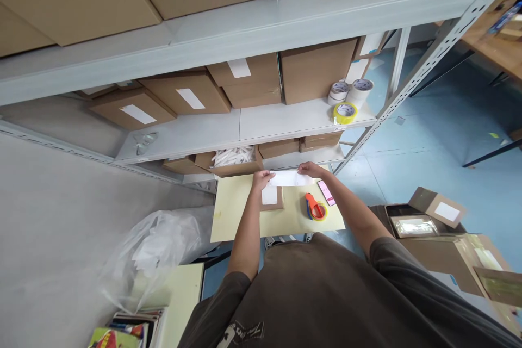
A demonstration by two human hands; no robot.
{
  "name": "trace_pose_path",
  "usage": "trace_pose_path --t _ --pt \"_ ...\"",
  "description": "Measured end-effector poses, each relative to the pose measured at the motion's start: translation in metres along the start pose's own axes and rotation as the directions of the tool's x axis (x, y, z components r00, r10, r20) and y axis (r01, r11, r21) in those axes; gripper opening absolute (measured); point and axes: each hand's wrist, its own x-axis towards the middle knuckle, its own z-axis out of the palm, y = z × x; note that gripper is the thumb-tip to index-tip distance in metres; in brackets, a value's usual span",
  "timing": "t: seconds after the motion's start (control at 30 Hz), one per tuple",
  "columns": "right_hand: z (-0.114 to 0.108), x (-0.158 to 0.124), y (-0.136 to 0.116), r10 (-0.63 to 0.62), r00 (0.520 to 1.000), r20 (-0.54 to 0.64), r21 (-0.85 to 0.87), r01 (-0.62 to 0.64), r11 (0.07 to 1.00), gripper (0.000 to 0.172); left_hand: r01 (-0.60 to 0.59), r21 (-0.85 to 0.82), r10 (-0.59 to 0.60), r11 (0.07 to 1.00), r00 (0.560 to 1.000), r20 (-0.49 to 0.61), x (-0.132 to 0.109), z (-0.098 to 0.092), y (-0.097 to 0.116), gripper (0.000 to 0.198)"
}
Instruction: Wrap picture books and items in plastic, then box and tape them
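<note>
Both my hands hold a white paper strip (289, 178) stretched between them above a small pale yellow table (236, 212). My left hand (261, 179) pinches its left end and my right hand (310, 169) pinches its right end. Just below the strip, a small cardboard box (272, 204) with a white label on top rests on the table. An orange tape dispenser (314, 208) with a yellow roll lies to the right of the box. A pink phone (327, 192) lies near the table's right edge.
A grey metal shelf unit (285, 114) with several cardboard boxes and tape rolls (345, 112) stands ahead. An open box of white strips (232, 159) sits under it. A clear plastic bag (155, 250) lies at left, and open cartons (432, 217) stand at right on the blue floor.
</note>
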Motion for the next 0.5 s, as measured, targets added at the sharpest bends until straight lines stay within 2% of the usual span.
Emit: trace_pose_path --t 0.17,0.27,0.4,0.5 --pt "0.005 0.005 0.001 0.001 0.999 -0.034 -0.059 -0.003 0.998 0.034 0.004 -0.076 -0.013 0.997 0.994 -0.112 -0.018 0.018 -0.009 0.053" --pt "0.005 0.006 0.006 -0.007 0.998 -0.055 -0.073 0.003 0.997 0.034 0.017 -0.157 -0.045 0.987 0.984 -0.173 -0.026 0.019 -0.016 0.055" --pt "-0.007 0.0 0.021 0.029 0.991 -0.129 -0.11 -0.044 0.993 0.033 0.022 -0.272 -0.102 0.962 0.954 -0.281 -0.032 -0.008 -0.023 0.051" --pt "-0.011 -0.003 0.029 0.063 0.982 -0.178 -0.181 -0.096 0.979 0.027 0.0 -0.277 -0.09 0.961 0.946 -0.312 -0.035 -0.029 -0.026 0.046"
